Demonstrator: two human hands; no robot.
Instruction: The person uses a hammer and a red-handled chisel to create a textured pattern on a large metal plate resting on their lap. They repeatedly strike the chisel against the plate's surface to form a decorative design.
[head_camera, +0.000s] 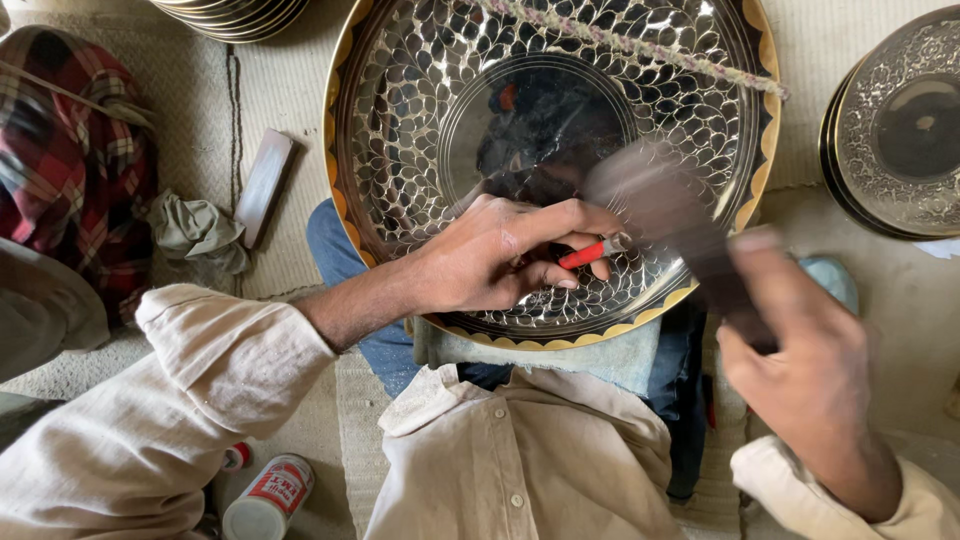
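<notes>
Centrally, a big engraved metal tray (420, 90) rests on the person's lap — left hand (490, 260) on it, fingers pinching a red-handled punch (590, 252). Right hand (810, 370) grips a dark, motion-blurred mallet (665, 215) — fingers wrapped around its handle.

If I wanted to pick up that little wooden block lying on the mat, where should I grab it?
Probably across its long sides, near the middle, coming down from above. The wooden block lies flat on the mat, long and narrow, so fingers fit across its width. Its lower end lies against a crumpled cloth, so the upper half is freer. Both the left hand and right hand are busy at the engraved metal plate.
</notes>
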